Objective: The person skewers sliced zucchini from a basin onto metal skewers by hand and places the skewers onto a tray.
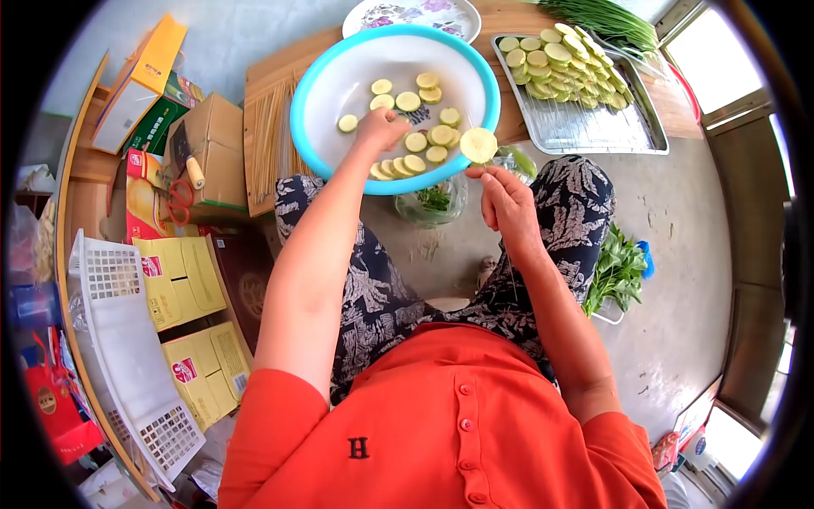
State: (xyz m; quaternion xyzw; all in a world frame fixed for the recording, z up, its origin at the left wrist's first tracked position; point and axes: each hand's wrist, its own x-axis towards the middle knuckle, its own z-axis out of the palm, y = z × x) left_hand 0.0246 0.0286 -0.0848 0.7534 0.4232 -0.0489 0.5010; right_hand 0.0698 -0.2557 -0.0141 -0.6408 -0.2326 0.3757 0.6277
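A white basin with a blue rim [298, 127] holds several round, pale green zucchini slices [408, 102]. My left hand [381, 131] is over the basin among the slices, its fingers curled together; whatever they grip is hidden. At the basin's right edge, my right hand [509, 204] pinches the end of a thin skewer, mostly out of sight, with a large zucchini slice [478, 145] on it. To the right, a metal tray [585, 131] carries a heap of skewered zucchini slices [568, 68] with thin sticks poking out.
Bamboo skewers [275, 127] lie left of the basin on the wooden table [513, 127]. Behind stands a flowered plate [411, 13]; green stalks [606, 21] lie back right. Leafy greens [623, 271] sit on the floor. A knife [193, 170] and scissors [180, 202] rest by boxes.
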